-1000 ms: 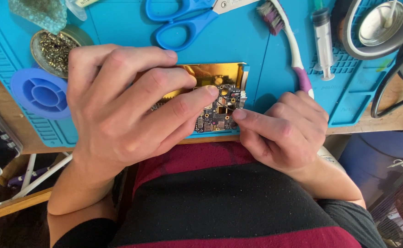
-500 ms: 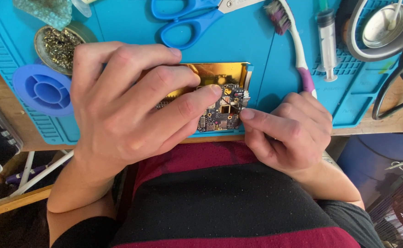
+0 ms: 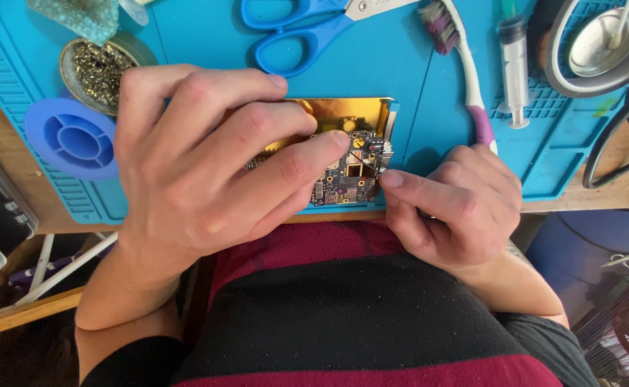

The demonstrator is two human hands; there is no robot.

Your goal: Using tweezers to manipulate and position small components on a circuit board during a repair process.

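Note:
A small dark circuit board [image 3: 350,179] with a gold-coloured shield plate [image 3: 343,115] behind it lies on a blue work mat [image 3: 372,64] at the table's near edge. My left hand [image 3: 207,158] covers the board's left part, its fingertips pressing on the board. My right hand [image 3: 450,208] is beside the board's right edge, with the index fingertip and thumb pinched on a thin metal tool whose tip reaches onto the board. What lies under my left palm is hidden.
Blue-handled scissors [image 3: 300,29], a toothbrush [image 3: 465,72] and a syringe [image 3: 515,64] lie on the mat behind the board. A tin of brass wool [image 3: 99,68] and a blue round spool [image 3: 71,136] sit at left. A tape roll with a metal dish [image 3: 601,43] and black cables are at right.
My right hand has shifted slightly so its fingertips sit closer to the board's right edge. My left hand stays pressed on the board.

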